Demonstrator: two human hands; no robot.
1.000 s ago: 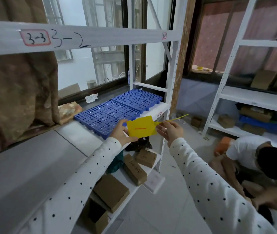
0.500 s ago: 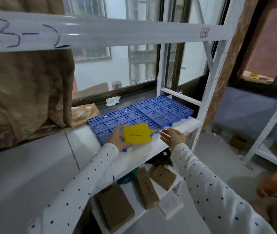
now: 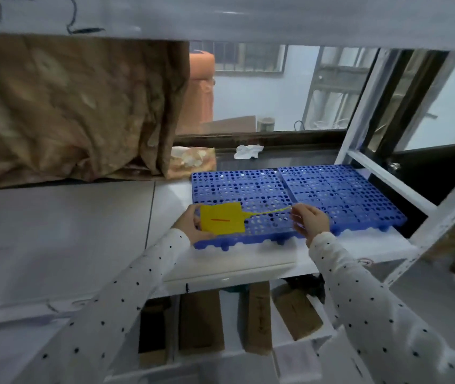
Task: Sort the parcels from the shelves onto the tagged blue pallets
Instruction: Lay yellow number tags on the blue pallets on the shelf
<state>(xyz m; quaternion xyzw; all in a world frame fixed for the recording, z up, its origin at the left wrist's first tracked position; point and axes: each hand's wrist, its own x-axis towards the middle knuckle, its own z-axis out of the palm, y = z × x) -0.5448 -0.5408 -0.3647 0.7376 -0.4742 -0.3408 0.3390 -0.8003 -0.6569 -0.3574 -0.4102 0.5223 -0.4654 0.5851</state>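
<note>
Two blue perforated pallets lie side by side on the white shelf (image 3: 82,231): the left pallet (image 3: 237,189) and the right pallet (image 3: 340,189). My left hand (image 3: 190,225) grips a yellow tag (image 3: 222,221) with a red line on it, over the left pallet's front left corner. The tag's thin yellow strap (image 3: 268,212) runs right to my right hand (image 3: 311,220), which pinches its end above the pallet's front edge. Brown cardboard parcels (image 3: 201,322) lie on the shelf below.
A brown patterned curtain (image 3: 68,106) hangs at the back left. A crumpled white paper (image 3: 247,151) lies on the window sill behind the pallets. A white upright post (image 3: 442,217) stands at the right. The upper shelf beam (image 3: 220,18) crosses overhead.
I have moved closer to the shelf. The tag has come down over the left pallet's front corner, and my right hand has taken hold of the strap's end and drawn it out to the right.
</note>
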